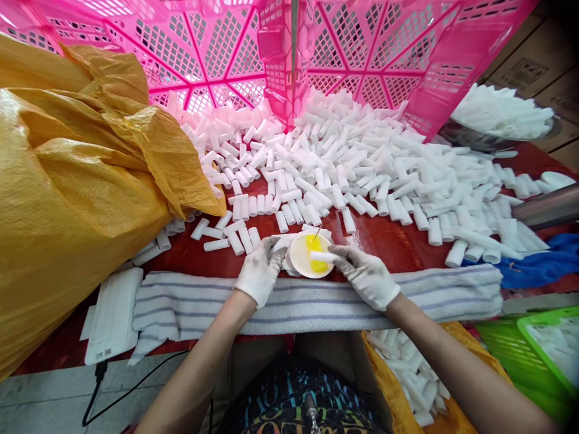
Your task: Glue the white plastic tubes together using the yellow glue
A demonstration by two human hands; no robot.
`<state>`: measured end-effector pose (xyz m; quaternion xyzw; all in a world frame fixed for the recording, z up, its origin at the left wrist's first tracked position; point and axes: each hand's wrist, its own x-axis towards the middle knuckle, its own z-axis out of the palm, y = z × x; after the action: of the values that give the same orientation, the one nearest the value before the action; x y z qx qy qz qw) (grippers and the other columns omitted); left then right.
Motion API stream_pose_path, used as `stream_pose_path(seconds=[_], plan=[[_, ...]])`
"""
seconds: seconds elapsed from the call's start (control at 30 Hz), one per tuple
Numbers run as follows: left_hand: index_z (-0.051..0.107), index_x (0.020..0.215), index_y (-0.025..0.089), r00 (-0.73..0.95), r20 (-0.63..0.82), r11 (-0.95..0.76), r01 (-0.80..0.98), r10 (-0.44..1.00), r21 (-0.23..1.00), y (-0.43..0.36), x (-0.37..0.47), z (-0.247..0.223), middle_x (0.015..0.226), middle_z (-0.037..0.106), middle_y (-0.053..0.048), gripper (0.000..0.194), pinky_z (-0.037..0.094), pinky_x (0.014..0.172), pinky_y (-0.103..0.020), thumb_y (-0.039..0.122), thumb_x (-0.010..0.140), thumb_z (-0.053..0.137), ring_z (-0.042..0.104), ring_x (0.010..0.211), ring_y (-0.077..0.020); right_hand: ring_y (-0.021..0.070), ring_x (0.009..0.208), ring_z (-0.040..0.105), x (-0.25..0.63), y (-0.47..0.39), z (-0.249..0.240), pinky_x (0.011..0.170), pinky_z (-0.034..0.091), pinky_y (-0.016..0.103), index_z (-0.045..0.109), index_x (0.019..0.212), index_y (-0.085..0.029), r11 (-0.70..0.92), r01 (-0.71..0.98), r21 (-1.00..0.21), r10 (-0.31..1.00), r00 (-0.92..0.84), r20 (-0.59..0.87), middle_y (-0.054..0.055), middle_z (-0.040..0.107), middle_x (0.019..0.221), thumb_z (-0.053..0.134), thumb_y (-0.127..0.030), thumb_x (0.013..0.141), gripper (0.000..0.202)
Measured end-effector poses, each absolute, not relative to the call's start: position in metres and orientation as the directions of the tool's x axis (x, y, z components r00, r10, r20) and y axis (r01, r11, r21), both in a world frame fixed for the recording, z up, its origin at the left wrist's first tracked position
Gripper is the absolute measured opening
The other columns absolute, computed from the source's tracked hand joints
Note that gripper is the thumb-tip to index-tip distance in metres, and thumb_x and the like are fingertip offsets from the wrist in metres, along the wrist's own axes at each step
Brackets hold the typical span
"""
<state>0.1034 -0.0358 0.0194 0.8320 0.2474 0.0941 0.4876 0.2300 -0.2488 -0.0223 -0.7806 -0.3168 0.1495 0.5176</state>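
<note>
My right hand (368,276), in a white glove with greyed fingertips, pinches a short white plastic tube (322,257). The tube lies level over a small white dish (299,263), its far end over the bright yellow stuff (313,243) inside. A thin stick (317,232) stands up out of the dish. On the dish's left side is my left hand (260,272), gloved too, with thumb and fingers closed around another white tube (279,245), partly hidden by the fingers. Several more tubes (244,239) lie just beyond my left hand.
A large heap of white tubes (362,163) covers the red table, backed by pink crates (289,66). A yellow woven sack (76,211) bulges at left. A striped towel (190,301) lines the front edge. A metal bowl (479,140) and green basket (502,349) stand at right.
</note>
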Motion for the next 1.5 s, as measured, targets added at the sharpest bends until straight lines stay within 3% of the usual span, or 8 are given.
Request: stream_pose_path(seconds=[0.17,0.3,0.53,0.87,1.03,1.13,1.23,1.5], plan=[[0.058,0.112,0.019,0.808,-0.114,-0.259,0.314,0.578,0.913,-0.033,0.102,0.019,0.111,0.066,-0.006,0.036,0.050,0.091,-0.033,0.042,0.084,0.058,0.065,0.095,-0.0194,0.0205,0.092,0.066,0.229,-0.249,-0.027,0.086,0.055,0.036,0.066,0.104,-0.024,-0.125,0.518,-0.846,0.661,0.679,0.318,0.006,0.067,0.103,0.067,-0.033,0.082,0.024],[0.058,0.113,0.019,0.828,-0.137,-0.194,0.282,0.543,0.940,-0.035,0.097,0.022,0.114,0.066,-0.007,0.037,0.048,0.093,-0.034,0.042,0.083,0.059,0.063,0.100,-0.0198,0.0211,0.101,0.065,0.225,-0.247,-0.020,0.093,0.053,0.036,0.062,0.115,-0.023,-0.213,0.401,-0.891,0.662,0.730,0.171,0.007,0.067,0.111,0.062,-0.034,0.086,0.032],[0.058,0.113,0.019,0.866,-0.165,-0.099,0.238,0.472,0.966,-0.041,0.096,0.016,0.115,0.066,-0.006,0.038,0.048,0.095,-0.034,0.038,0.081,0.062,0.062,0.105,-0.0206,0.0139,0.062,0.059,0.211,-0.251,-0.013,0.057,0.051,0.026,0.063,0.067,-0.019,-0.144,0.244,-0.959,0.647,0.756,0.095,0.000,0.059,0.071,0.072,-0.035,0.074,0.020],[0.063,0.098,0.018,0.950,-0.102,-0.218,0.172,0.296,0.961,-0.070,0.089,0.037,0.095,0.067,-0.004,0.025,0.052,0.082,-0.028,0.030,0.076,0.066,0.063,0.087,-0.0161,0.0087,0.044,0.040,0.197,-0.253,0.028,0.040,0.030,0.021,0.059,0.094,-0.017,-0.113,-0.220,-0.969,0.532,0.810,-0.246,-0.003,0.050,0.056,0.065,-0.052,0.077,0.039],[0.065,0.094,0.017,0.973,-0.136,-0.367,0.199,0.189,0.909,-0.079,0.085,0.052,0.078,0.066,-0.002,0.025,0.048,0.066,-0.024,0.038,0.085,0.055,0.060,0.068,-0.0139,0.0130,0.055,0.052,0.189,-0.259,0.038,0.049,0.039,0.025,0.062,0.086,-0.019,-0.327,0.260,-0.909,0.588,0.808,0.019,0.003,0.060,0.066,0.058,-0.046,0.083,0.027],[0.060,0.071,0.018,0.947,-0.276,-0.362,0.317,0.162,0.877,-0.098,0.089,0.053,0.060,0.059,-0.002,0.048,0.042,0.054,-0.025,0.049,0.094,0.032,0.052,0.054,-0.0136,0.0138,0.052,0.050,0.178,-0.265,0.045,0.051,0.036,0.027,0.057,0.063,-0.021,-0.347,0.738,-0.578,0.747,0.591,0.306,0.003,0.055,0.056,0.051,-0.037,0.086,0.029],[0.057,0.062,0.019,0.902,-0.293,-0.418,0.409,0.316,0.811,-0.125,0.094,0.052,0.055,0.056,-0.005,0.055,0.039,0.053,-0.028,0.046,0.096,0.024,0.049,0.050,-0.0154,0.0134,0.046,0.046,0.167,-0.261,0.048,0.048,0.032,0.029,0.051,0.054,-0.021,-0.407,0.823,-0.397,0.704,0.559,0.438,0.003,0.051,0.049,0.041,-0.031,0.089,0.037],[0.067,0.087,0.020,0.973,-0.100,-0.511,0.196,0.209,0.837,-0.148,0.089,0.052,0.078,0.069,-0.008,0.040,0.048,0.068,-0.029,0.046,0.094,0.037,0.064,0.071,-0.0191,0.0195,0.052,0.061,0.180,-0.319,0.049,0.045,0.046,0.029,0.062,0.072,-0.021,-0.431,0.317,-0.845,0.489,0.869,0.077,0.005,0.065,0.061,0.051,-0.045,0.087,0.031]])
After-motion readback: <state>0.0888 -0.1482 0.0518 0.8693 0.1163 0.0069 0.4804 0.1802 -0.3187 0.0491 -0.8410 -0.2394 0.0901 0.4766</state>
